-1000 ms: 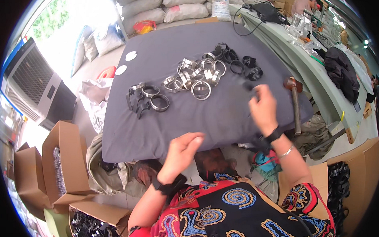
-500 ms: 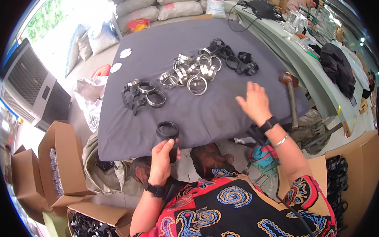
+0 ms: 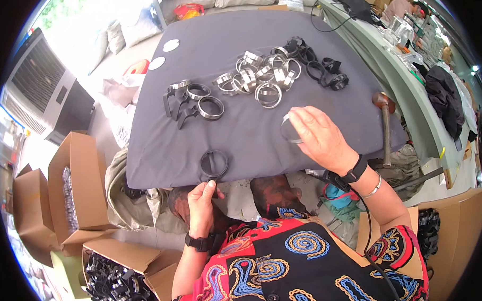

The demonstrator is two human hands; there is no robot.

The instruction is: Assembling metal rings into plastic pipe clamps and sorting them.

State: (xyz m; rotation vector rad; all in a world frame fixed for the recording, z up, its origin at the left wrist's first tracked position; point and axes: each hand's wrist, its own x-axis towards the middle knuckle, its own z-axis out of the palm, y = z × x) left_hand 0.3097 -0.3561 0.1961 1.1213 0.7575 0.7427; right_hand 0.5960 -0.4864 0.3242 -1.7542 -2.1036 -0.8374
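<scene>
Bright daylight from upper left, overexposed opening [image 3: 101,15], glints on metal rings [image 3: 279,79], fisheye-bent edges, black corners

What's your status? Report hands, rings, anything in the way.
Left hand holding black ring at near edge of table. Right hand holding silver ring, apart from it. Ring pile beyond; hammer off to right, touching neither hand.

bright daylight [image 3: 101,15] upper left; pale floor [image 3: 108,67]; grey-covered table [image 3: 262,139]; long pale-green bench [image 3: 387,55] right
</scene>
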